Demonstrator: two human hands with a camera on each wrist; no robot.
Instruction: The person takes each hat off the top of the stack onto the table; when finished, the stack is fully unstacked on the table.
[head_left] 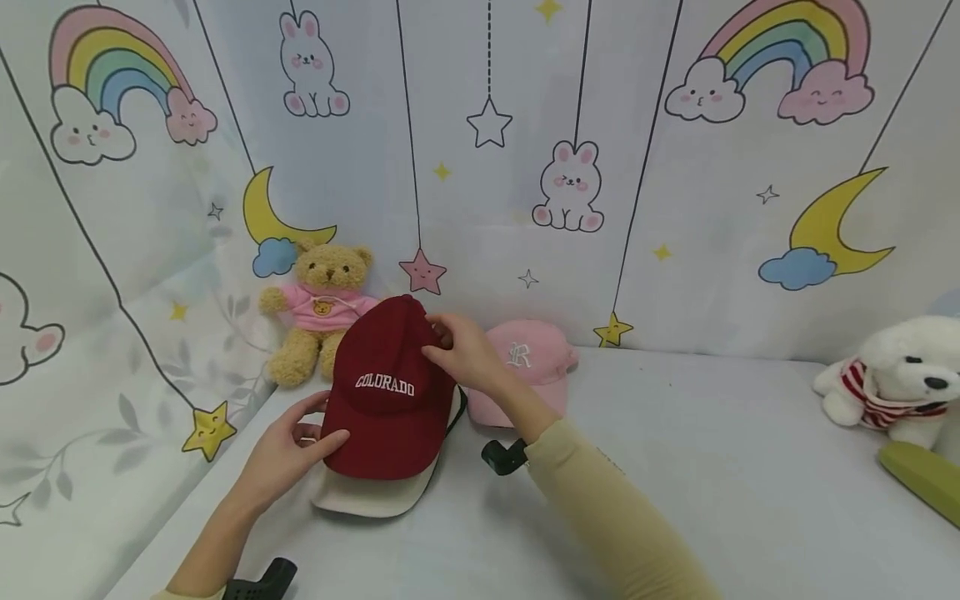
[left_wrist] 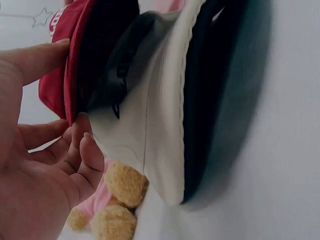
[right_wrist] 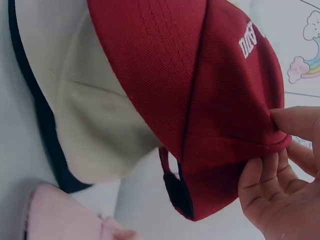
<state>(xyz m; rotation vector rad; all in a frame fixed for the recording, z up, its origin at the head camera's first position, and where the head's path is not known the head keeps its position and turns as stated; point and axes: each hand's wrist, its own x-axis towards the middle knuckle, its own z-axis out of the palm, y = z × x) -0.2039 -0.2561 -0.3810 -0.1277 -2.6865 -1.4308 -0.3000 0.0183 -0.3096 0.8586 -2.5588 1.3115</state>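
A dark red baseball cap with white COLORADO lettering is held between both hands, brim toward me. My left hand pinches the left side of its brim, thumb on top and fingers beneath, as the left wrist view shows. At the crown's upper right, my right hand pinches the fabric between thumb and fingers. Directly under the red cap sits a cream cap with dark lettering and a dark underside, mostly covered in the head view. The red cap's back strap hangs down in the right wrist view.
A pink cap lies right of the caps, behind my right forearm. A teddy bear in a pink top sits behind them at left. On the far right are a white plush dog and a green object. A printed cloth backdrop rises behind.
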